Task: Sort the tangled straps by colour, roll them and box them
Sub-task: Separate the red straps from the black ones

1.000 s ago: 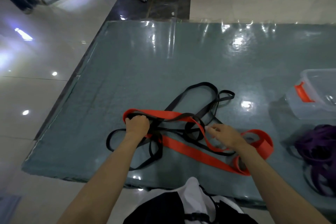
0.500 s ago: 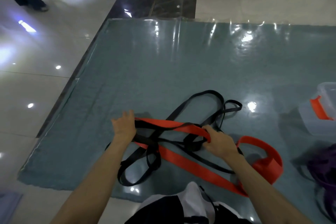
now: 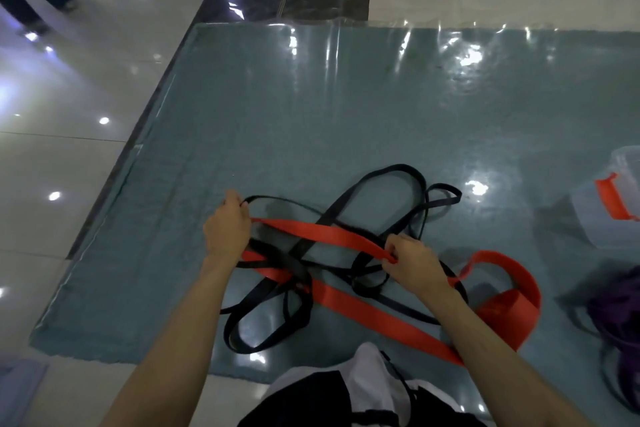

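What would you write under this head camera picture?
Left hand pinches the black strap, right hand grips the red strap.

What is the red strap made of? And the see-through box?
The red strap looks like smooth, matte rubber or latex: flat, floppy, curling in soft loops. It could be woven webbing; no weave shows. The box looks like hard, cloudy clear plastic, with an orange clip.

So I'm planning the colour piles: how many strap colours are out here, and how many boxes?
Red strap: 1 colour group
Black strap: 1 colour group
Purple straps: 1 colour group
Clear box with red latch: 1
Total: 3 strap colours, 1 box
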